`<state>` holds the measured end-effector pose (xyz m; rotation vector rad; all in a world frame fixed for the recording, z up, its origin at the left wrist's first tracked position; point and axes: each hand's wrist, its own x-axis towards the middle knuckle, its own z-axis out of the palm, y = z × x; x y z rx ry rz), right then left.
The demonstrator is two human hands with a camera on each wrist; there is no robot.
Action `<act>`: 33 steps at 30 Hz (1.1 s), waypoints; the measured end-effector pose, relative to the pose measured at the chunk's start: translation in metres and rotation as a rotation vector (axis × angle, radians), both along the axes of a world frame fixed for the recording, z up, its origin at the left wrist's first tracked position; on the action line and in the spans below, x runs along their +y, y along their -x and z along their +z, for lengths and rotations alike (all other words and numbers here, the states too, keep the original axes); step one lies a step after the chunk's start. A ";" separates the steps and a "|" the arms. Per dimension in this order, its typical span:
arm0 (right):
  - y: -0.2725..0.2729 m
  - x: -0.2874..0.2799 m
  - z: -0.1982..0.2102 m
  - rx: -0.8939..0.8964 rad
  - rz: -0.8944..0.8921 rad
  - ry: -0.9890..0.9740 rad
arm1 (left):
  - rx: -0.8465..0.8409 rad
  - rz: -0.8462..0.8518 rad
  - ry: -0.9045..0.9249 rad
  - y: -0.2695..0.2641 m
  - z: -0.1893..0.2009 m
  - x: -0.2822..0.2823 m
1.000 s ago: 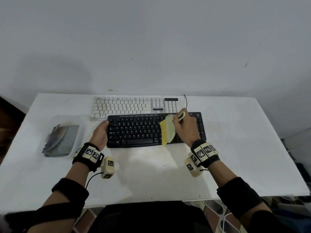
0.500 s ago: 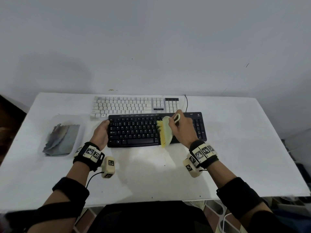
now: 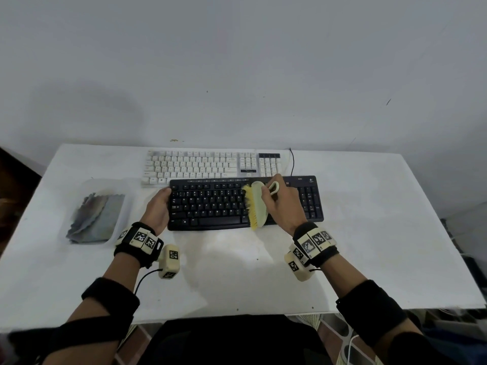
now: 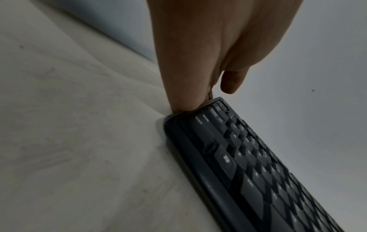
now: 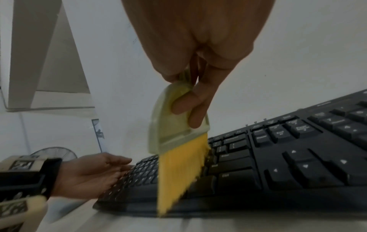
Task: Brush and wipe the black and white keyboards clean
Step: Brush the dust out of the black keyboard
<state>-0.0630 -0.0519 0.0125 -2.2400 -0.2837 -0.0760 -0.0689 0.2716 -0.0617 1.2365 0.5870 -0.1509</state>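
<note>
The black keyboard (image 3: 210, 204) lies on the white table (image 3: 369, 233), just in front of the white keyboard (image 3: 200, 165). My right hand (image 3: 283, 204) grips a pale green brush (image 3: 259, 204) by its handle; its yellow bristles (image 5: 178, 172) press on the keys right of the keyboard's middle. My left hand (image 3: 158, 209) rests with straight fingers against the black keyboard's left end (image 4: 184, 119), its fingertips (image 4: 182, 106) touching the corner. In the right wrist view the black keyboard (image 5: 278, 157) fills the lower right and the left hand (image 5: 93, 172) lies at its far end.
A clear plastic tray (image 3: 123, 206) holding a folded grey cloth (image 3: 95, 217) sits at the left of the table. A black cable (image 3: 292, 162) runs from the white keyboard's right end. The wall stands close behind the table.
The brush has swept leftward across the black keyboard's keys with my right hand. My left hand has stayed at the keyboard's left end.
</note>
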 end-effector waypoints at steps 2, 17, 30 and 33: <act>-0.003 -0.005 0.003 0.022 -0.024 0.001 | -0.008 -0.005 0.009 0.000 0.001 0.000; -0.007 0.007 0.001 -0.029 -0.030 0.023 | -0.017 -0.033 -0.010 0.001 0.004 -0.003; -0.016 0.009 -0.003 -0.052 -0.179 -0.063 | -0.023 -0.036 -0.044 0.002 0.002 0.000; -0.010 0.011 -0.007 -0.024 -0.108 -0.037 | -0.021 -0.040 -0.039 0.002 0.003 0.000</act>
